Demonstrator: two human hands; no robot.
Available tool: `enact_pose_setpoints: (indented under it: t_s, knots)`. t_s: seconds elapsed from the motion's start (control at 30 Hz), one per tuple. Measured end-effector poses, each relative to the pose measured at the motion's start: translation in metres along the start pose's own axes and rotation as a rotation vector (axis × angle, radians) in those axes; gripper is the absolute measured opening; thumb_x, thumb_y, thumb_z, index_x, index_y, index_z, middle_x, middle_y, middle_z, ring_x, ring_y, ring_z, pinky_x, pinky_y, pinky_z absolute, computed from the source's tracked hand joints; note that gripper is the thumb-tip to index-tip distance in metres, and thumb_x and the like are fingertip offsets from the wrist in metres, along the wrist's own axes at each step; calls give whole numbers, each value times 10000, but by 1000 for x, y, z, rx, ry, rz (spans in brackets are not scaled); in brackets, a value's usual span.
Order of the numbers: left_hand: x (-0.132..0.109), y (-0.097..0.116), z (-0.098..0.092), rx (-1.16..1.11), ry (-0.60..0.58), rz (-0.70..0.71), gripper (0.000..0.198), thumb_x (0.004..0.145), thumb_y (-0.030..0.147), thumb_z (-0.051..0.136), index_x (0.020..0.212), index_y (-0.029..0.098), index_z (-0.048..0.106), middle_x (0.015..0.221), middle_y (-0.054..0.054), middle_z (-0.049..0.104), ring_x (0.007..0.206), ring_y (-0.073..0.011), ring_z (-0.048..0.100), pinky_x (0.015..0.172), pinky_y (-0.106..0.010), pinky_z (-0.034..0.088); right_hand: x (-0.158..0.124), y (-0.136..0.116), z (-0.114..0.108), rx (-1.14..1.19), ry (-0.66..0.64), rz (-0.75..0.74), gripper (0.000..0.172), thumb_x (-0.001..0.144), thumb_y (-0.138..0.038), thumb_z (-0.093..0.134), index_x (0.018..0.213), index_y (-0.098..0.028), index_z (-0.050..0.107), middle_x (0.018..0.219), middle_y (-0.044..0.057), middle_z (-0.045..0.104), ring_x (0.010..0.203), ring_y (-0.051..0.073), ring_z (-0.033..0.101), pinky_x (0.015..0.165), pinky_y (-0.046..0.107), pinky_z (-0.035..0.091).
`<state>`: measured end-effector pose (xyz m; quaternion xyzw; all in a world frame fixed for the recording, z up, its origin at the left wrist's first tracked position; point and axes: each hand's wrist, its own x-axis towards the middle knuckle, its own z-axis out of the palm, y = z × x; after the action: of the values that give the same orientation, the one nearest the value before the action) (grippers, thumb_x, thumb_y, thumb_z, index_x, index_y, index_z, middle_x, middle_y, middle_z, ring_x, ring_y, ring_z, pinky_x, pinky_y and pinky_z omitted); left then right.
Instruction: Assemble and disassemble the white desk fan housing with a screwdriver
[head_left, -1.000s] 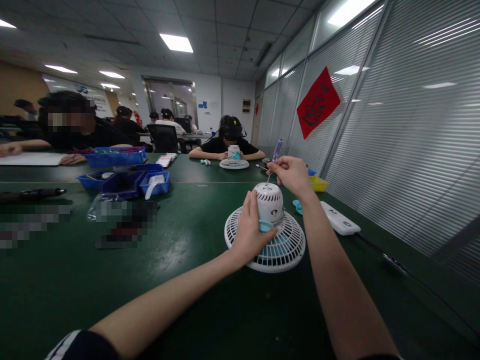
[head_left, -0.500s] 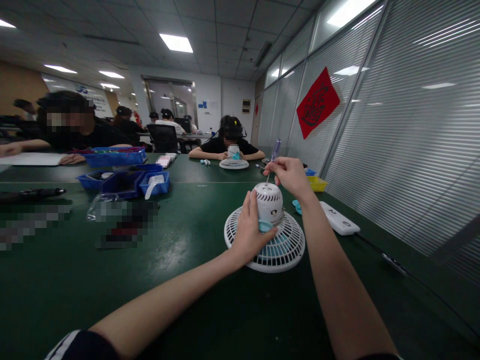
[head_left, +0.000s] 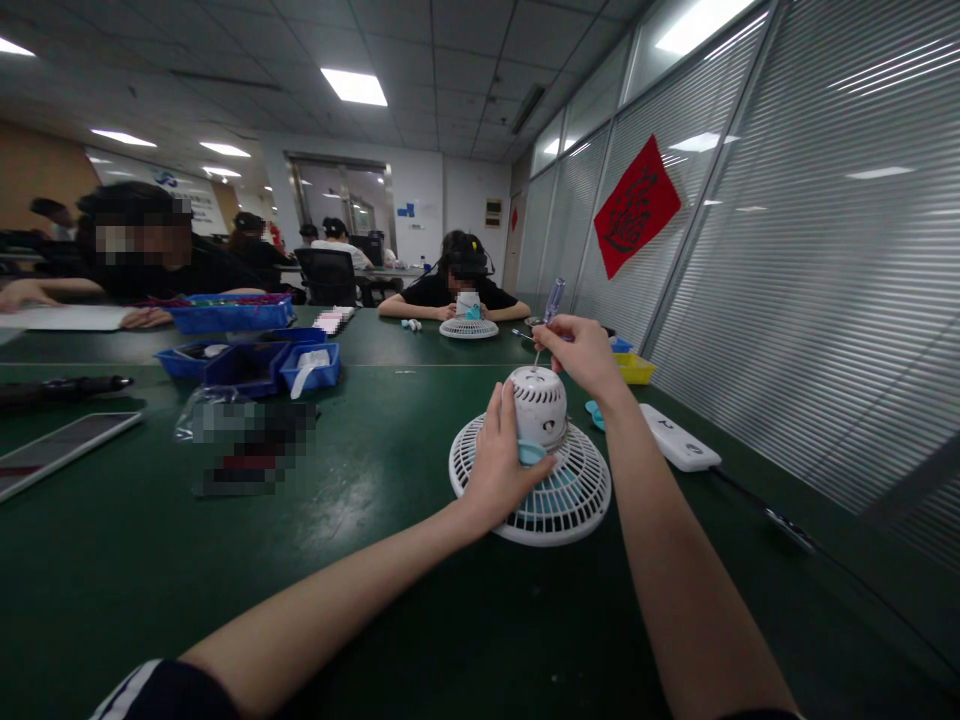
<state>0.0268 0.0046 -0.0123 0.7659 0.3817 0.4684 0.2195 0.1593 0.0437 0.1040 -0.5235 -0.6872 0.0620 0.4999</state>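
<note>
A white fan head (head_left: 551,410) lies grille-down on the green table (head_left: 360,600), its rounded motor housing on top. My left hand (head_left: 496,470) grips the side of the housing, thumb near a light blue knob (head_left: 531,453). Above it my right hand (head_left: 581,350) is closed round a screwdriver (head_left: 553,300) with a clear purple handle. The screwdriver is slightly tilted, and its shaft reaches down to the top of the housing. Whether the tip sits in a screw is too small to tell.
Blue bins (head_left: 247,368) stand at left, near a phone (head_left: 67,450) and a black power tool (head_left: 67,388). At right are a white fan base (head_left: 679,437) with a cable and a yellow bin (head_left: 634,367). Across the table a person bends over another fan (head_left: 469,328).
Both hands keep nearly the same places on the fan and the screwdriver. The screwdriver and right fingers have shifted very slightly.
</note>
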Motion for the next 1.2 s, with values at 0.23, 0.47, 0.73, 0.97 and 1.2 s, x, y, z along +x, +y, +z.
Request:
enact_pose_setpoints:
  t_s: [0.23, 0.47, 0.73, 0.97, 1.2]
  knots:
    - [1, 1, 0, 2, 3, -4, 1034, 689, 235, 705, 1465, 275, 23, 1558, -149, 96, 1432, -349, 142, 1141, -575, 189, 2, 1, 1, 81, 3, 70, 182, 786, -291, 619, 674, -161, 556, 686, 61, 689, 398, 73, 467, 449, 241, 390]
    - [0, 0, -1, -16, 7, 6, 1038, 683, 237, 707, 1466, 288, 28, 1561, -136, 97, 1434, -349, 141, 1139, -584, 186, 3, 1, 2, 115, -29, 65, 170, 829, -206, 534, 681, -144, 591, 778, 86, 718, 383, 59, 451, 443, 232, 388]
    - [0, 3, -2, 23, -12, -24, 1037, 695, 238, 706, 1467, 271, 13, 1565, -142, 87, 1438, -334, 130, 1149, -555, 192, 4, 5, 2, 105, -36, 43, 206, 846, -232, 490, 755, -132, 645, 807, 70, 706, 401, 59, 468, 452, 230, 395]
    - [0, 2, -2, 9, -11, -15, 1040, 697, 240, 704, 1466, 294, 7, 1566, -132, 84, 1434, -343, 141, 1146, -567, 192, 1, 2, -2, 12, 12, 25, 235, 823, -314, 551, 666, -148, 609, 675, 49, 656, 406, 81, 475, 493, 264, 400]
    - [1, 4, -3, 27, -22, -33, 1036, 693, 235, 704, 1467, 238, 14, 1563, -161, 78, 1439, -330, 124, 1156, -535, 187, 3, 7, 1, 103, 36, 61, 213, 765, -347, 636, 693, -153, 583, 683, 55, 679, 407, 69, 464, 438, 236, 375]
